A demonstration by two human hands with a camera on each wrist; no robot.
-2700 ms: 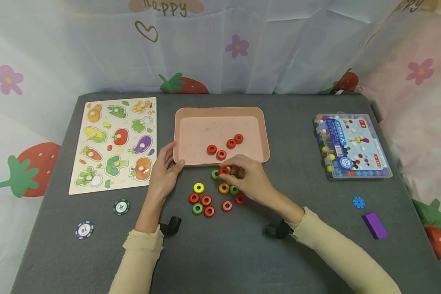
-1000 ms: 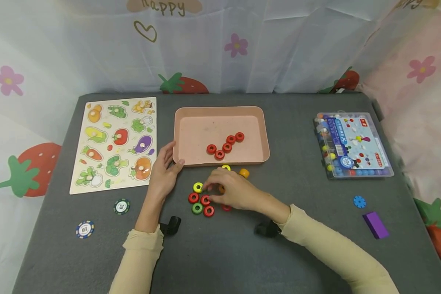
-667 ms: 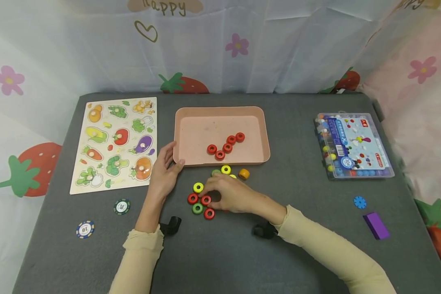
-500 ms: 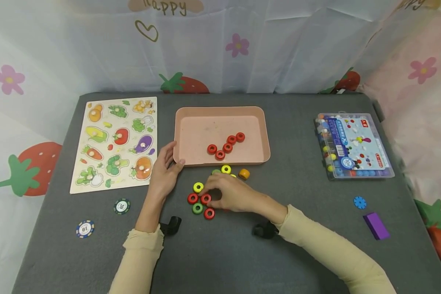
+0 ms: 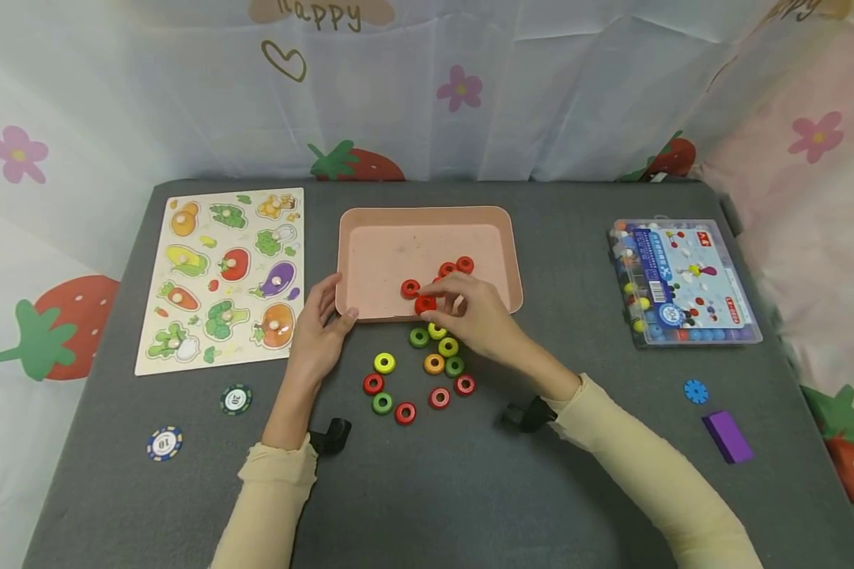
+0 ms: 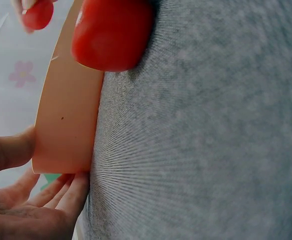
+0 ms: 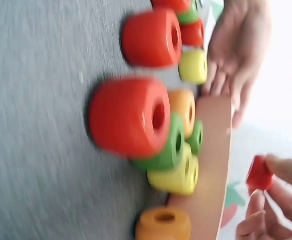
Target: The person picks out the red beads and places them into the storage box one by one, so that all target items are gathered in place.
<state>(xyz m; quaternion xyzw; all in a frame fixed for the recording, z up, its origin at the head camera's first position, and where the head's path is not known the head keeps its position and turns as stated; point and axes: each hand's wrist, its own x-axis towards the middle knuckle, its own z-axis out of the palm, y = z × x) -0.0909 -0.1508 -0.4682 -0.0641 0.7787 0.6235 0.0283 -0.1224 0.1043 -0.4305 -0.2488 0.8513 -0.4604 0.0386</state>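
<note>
My right hand (image 5: 480,312) pinches a red bead (image 5: 425,305) between thumb and fingertips over the near rim of the pink tray (image 5: 391,237). In the right wrist view the same red bead (image 7: 259,172) is up above the rim. Several red beads, such as one (image 5: 409,289), lie inside the tray; the hand partly covers others. My left hand (image 5: 318,336) grips the tray's near left corner; the left wrist view shows its thumb (image 6: 15,150) on the front wall. On the table before the tray are loose beads: red (image 5: 405,412), green (image 5: 382,403), yellow (image 5: 384,363) and orange (image 5: 434,363).
A vegetable puzzle board (image 5: 221,276) lies left of the tray. Two poker chips, one green (image 5: 236,399) and one blue (image 5: 164,443), are near the left arm. A clear case of coloured balls (image 5: 686,283), a blue disc (image 5: 696,391) and a purple block (image 5: 729,437) lie at the right.
My right hand first brought one red bead into the tray and went back to the loose beads. Since then it has taken another red bead and moved up to the tray. The left hand stayed put.
</note>
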